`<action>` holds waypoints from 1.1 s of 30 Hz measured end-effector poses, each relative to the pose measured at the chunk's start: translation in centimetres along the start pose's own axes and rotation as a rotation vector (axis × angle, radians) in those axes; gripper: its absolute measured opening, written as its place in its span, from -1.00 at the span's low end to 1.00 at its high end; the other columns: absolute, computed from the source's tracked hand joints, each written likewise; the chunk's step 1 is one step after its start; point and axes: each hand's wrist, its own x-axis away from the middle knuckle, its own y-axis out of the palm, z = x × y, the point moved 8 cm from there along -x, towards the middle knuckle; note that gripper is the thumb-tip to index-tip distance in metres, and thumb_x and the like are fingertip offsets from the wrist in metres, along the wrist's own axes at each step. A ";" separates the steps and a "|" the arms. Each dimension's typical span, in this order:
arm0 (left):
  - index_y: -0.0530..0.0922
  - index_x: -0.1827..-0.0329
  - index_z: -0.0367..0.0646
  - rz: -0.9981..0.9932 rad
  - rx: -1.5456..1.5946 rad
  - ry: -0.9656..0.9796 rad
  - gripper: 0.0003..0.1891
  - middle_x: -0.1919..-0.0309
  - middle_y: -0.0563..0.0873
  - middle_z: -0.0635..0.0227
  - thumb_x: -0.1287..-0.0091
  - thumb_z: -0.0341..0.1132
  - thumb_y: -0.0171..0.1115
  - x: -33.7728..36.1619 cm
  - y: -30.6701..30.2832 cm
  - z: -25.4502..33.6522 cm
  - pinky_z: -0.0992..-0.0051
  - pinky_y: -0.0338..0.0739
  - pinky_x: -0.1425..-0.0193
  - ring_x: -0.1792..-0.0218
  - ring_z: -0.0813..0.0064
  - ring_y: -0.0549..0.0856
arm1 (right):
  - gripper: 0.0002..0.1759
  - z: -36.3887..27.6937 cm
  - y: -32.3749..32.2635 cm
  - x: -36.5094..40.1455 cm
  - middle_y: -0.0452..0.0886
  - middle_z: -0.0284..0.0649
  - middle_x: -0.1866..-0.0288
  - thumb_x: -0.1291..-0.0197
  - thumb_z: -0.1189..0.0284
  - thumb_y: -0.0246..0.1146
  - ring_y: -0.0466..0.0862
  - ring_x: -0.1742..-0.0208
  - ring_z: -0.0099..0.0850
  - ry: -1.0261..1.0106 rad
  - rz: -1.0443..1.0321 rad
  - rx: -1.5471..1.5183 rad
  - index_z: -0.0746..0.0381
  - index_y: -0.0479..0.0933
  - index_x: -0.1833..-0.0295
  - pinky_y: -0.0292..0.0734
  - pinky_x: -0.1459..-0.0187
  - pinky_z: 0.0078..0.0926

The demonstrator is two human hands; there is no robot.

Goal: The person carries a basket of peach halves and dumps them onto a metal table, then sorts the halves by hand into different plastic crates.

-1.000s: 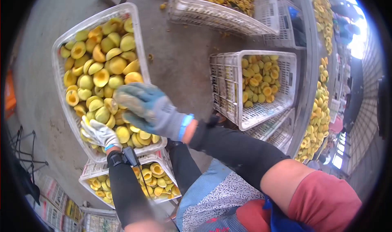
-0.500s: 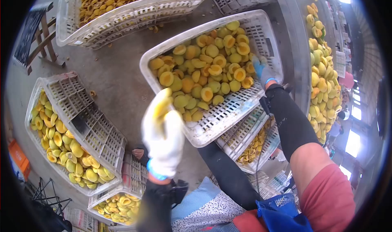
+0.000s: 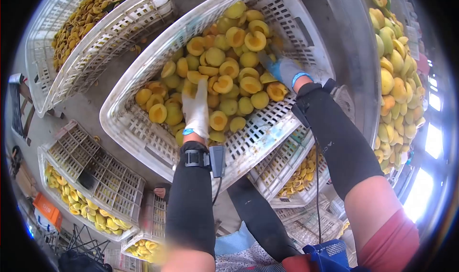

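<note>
My left hand [image 3: 195, 110], in a white glove, reaches straight ahead, palm down, its fingertips partly hidden. The left forearm [image 3: 191, 200] runs up in a black sleeve, strapped at the wrist. My right hand [image 3: 283, 72], gloved in grey and blue, angles inward, fingertips blurred; the right forearm [image 3: 334, 143], also black-sleeved, slants out towards my bare elbow [image 3: 370, 200].

Open from above over the peach halves [image 3: 229, 68] between the left hand [image 3: 195, 107] and the right hand [image 3: 285, 72] — hemmed in all round by the walls of the large white crate [image 3: 267, 145]. Passable over the slatted near wall between both forearms, but narrowed past it by a hanging black cable [image 3: 318, 190]. Blocked to the right by the metal table edge [image 3: 351, 56]; open to the left above a strip of concrete floor [image 3: 111, 78], as far as the upper-left crate [image 3: 98, 47].
</note>
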 end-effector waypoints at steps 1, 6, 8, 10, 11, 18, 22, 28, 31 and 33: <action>0.18 -0.63 -0.33 0.156 -0.149 -0.037 -0.07 -0.42 0.54 0.09 -0.40 0.06 0.40 0.7 -0.9 1.6 0.39 0.44 -0.40 -0.33 0.31 0.57 | 0.11 -0.4 0.1 0.1 0.51 0.24 -0.44 -0.28 -0.48 -0.02 0.51 -0.45 0.14 -0.010 0.001 -0.011 0.08 0.13 -0.70 0.40 -0.44 -0.08; 0.26 -0.59 -0.34 0.019 -0.137 -0.107 -0.14 -0.40 0.54 0.16 -0.44 0.09 0.35 -0.6 1.0 0.3 0.40 0.49 -0.37 -0.36 0.36 0.55 | 0.20 -0.7 1.8 -0.3 0.54 0.21 -0.43 -0.15 -0.55 0.10 0.51 -0.46 0.10 -0.016 -0.159 -0.285 0.16 0.28 -0.63 0.43 -0.41 -0.13; 0.22 -0.61 -0.35 -0.033 -0.251 -0.108 -0.06 -0.43 0.51 0.09 -0.40 0.18 0.33 -1.1 1.9 0.7 0.37 0.43 -0.43 -0.40 0.28 0.52 | 0.02 -0.7 1.2 -1.1 0.62 0.11 -0.33 -0.29 -0.39 0.14 0.63 -0.30 -0.05 -0.044 -0.200 -0.167 0.18 0.34 -0.57 0.50 -0.29 -0.20; 0.15 -0.65 -0.35 -0.077 -0.353 -0.173 0.06 -0.49 0.46 -0.03 -0.34 0.29 0.30 -1.5 1.4 -1.2 0.33 0.34 -0.52 -0.48 0.17 0.47 | -0.11 -0.8 1.6 -0.5 0.65 0.03 -0.29 -0.38 -0.28 0.16 0.67 -0.23 -0.17 -0.077 -0.251 -0.262 0.19 0.38 -0.54 0.53 -0.24 -0.26; 0.13 -0.67 -0.35 -0.102 -0.363 -0.193 0.10 -0.52 0.43 -0.07 -0.32 0.33 0.29 -1.9 1.3 -2.0 0.32 0.30 -0.55 -0.52 0.13 0.44 | -0.14 -1.2 1.1 -0.3 0.64 -0.02 -0.30 -0.41 -0.24 0.16 0.65 -0.23 -0.22 -0.107 -0.263 -0.409 0.20 0.40 -0.53 0.52 -0.25 -0.29; 0.04 -0.70 -0.30 -0.193 -0.413 -0.277 0.04 -0.56 0.36 0.01 -0.41 0.29 0.21 -2.2 2.2 -4.1 0.35 0.29 -0.56 -0.54 0.19 0.40 | 0.04 -2.7 4.0 -1.0 0.54 0.01 -0.47 -0.27 -0.43 0.12 0.55 -0.42 -0.08 -0.270 -0.303 -0.452 0.21 0.41 -0.54 0.40 -0.39 -0.25; 0.08 -0.68 -0.13 -0.205 0.018 -0.285 -0.22 -0.48 0.43 0.19 -0.57 0.03 0.21 -0.7 4.8 -5.4 0.34 0.50 -0.42 -0.41 0.35 0.50 | 0.14 -6.6 6.8 0.1 0.41 0.11 -0.57 -0.23 -0.51 0.04 0.39 -0.58 0.04 -0.199 -0.365 -0.252 0.19 0.31 -0.61 0.26 -0.52 -0.24; 0.17 -0.60 -0.16 -0.092 0.009 -0.198 -0.33 -0.39 0.51 0.23 -0.58 -0.06 0.21 -0.8 4.9 -5.2 0.36 0.64 -0.28 -0.29 0.37 0.60 | 0.04 -7.1 7.3 1.4 0.46 0.07 -0.54 -0.30 -0.45 0.03 0.43 -0.55 0.03 -0.117 -0.260 -0.324 0.12 0.33 -0.61 0.33 -0.48 -0.24; 0.14 -0.63 -0.19 -0.117 0.130 -0.227 -0.28 -0.39 0.53 0.19 -0.56 -0.07 0.23 -0.8 5.6 -4.9 0.36 0.62 -0.29 -0.31 0.35 0.60 | -0.12 -7.3 7.8 0.8 0.62 0.06 -0.39 -0.36 -0.31 0.14 0.58 -0.40 0.01 -0.089 -0.289 -0.497 0.18 0.48 -0.47 0.45 -0.36 -0.24; 0.16 -0.63 -0.23 -0.058 0.081 -0.145 -0.15 -0.42 0.53 0.08 -0.48 0.10 0.27 0.3 5.9 -3.9 0.36 0.47 -0.41 -0.37 0.25 0.57 | -0.25 -7.6 7.6 1.7 0.58 -0.10 -0.44 -0.48 -0.12 0.12 0.52 -0.42 -0.29 -0.118 -0.286 -0.522 0.19 0.42 -0.53 0.39 -0.40 -0.41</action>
